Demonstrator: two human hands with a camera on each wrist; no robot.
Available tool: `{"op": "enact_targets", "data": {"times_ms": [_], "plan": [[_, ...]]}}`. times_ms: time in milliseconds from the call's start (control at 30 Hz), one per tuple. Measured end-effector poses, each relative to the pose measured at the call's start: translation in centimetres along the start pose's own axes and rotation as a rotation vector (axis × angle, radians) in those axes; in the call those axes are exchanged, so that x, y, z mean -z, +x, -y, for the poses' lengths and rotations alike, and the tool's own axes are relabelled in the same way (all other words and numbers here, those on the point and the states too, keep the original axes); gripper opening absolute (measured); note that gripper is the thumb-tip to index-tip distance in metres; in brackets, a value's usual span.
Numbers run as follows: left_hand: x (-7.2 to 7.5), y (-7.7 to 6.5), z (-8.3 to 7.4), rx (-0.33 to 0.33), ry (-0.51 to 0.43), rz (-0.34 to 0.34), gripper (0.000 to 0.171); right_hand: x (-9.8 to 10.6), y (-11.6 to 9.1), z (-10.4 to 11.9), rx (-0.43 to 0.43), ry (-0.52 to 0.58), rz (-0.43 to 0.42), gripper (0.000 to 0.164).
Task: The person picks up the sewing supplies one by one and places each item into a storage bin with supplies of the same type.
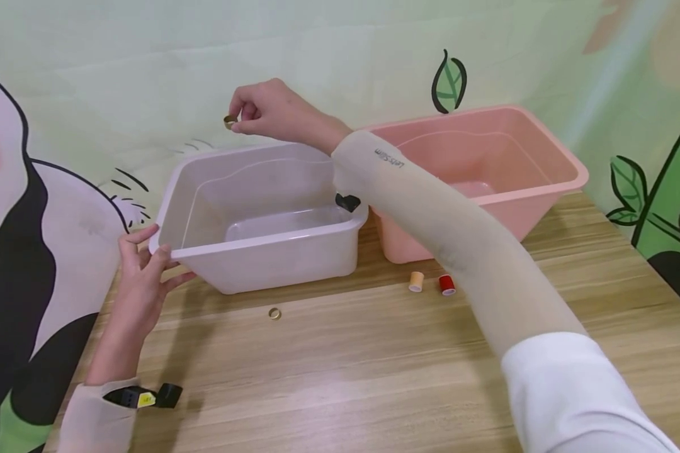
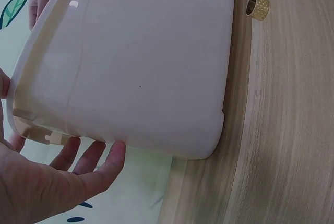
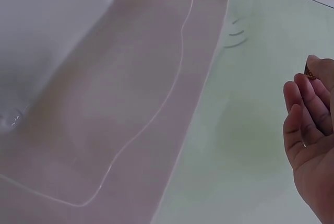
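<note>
My right hand point(image 1: 274, 113) pinches a brass ring point(image 1: 228, 123) between thumb and fingertips, above and beyond the back rim of the white plastic bin point(image 1: 277, 258). In the right wrist view only a sliver of that ring point(image 3: 310, 73) shows at the fingertips. At the bin's left end, my left hand point(image 1: 137, 283) grips the rim, thumb on top and fingers spread beneath against the outer wall. The visible part of the bin's floor bears nothing. A second brass ring point(image 2: 262, 9), pitted with small dimples, stands on the table in front of the bin.
To the right stands a pink bin point(image 1: 487, 217), partly hidden by my right arm. Two small spool-like cylinders, one light orange point(image 1: 416, 280) and one red point(image 1: 446, 285), are on the wooden table point(image 1: 328, 371) before it. A printed cloth point(image 1: 340, 56) hangs behind.
</note>
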State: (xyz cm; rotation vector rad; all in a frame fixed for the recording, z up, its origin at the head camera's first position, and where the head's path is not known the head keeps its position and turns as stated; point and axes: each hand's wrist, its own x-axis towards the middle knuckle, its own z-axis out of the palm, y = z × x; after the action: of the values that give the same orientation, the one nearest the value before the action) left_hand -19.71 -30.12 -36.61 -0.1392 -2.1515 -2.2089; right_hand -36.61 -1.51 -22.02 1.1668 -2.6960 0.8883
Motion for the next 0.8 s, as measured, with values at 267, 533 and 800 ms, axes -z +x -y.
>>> {"op": "enact_targets", "data": {"times_ms": [267,533,800], "plan": [[-0.1,0.1,0.0,0.007,-0.006,-0.007,0.044,-1.4,1.4,-1.5,0.044,0.028,0.153,0.024],[-0.1,-0.4,0.2,0.02,0.006,-0.014,0.045,-4.1,3.2,-2.0,0.131,0.02,0.347,0.023],[-0.7,-0.4,0.5,0.023,0.038,-0.01,0.044,-6.8,3.4,-1.7,0.139,-0.018,0.575,0.02]]}}
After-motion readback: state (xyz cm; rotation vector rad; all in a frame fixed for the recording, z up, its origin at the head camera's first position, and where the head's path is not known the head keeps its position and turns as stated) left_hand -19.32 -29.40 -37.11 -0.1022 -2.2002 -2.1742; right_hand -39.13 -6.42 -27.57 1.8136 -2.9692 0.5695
